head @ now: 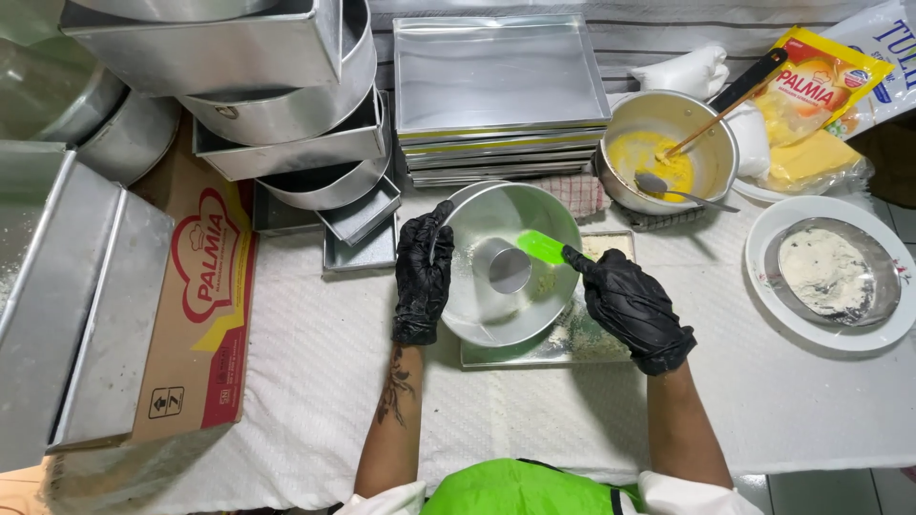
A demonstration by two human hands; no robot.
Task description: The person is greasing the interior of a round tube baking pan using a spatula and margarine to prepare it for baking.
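Head view: you're at a table covered in white textured cloth (315, 353), crowded with stacked square trays (501, 95) at the back, nested metal tins (286, 105) upper left, a flattened cardboard box (196, 315) at left, a saucepan (668, 153) with yellow fat and a spoon upper right, and a white plate (830, 277) with a floured dish at right. The round tube pan (510, 262) is shiny aluminium with a centre cone, tilted toward you, resting on a flat tray dusted with flour (572, 339). Your left hand (422, 277), black-gloved, grips the pan's left rim, fingers curled over the edge. Your right hand (630, 305) is clenched on a green spatula (544, 246), blade inside the pan just right of the cone.
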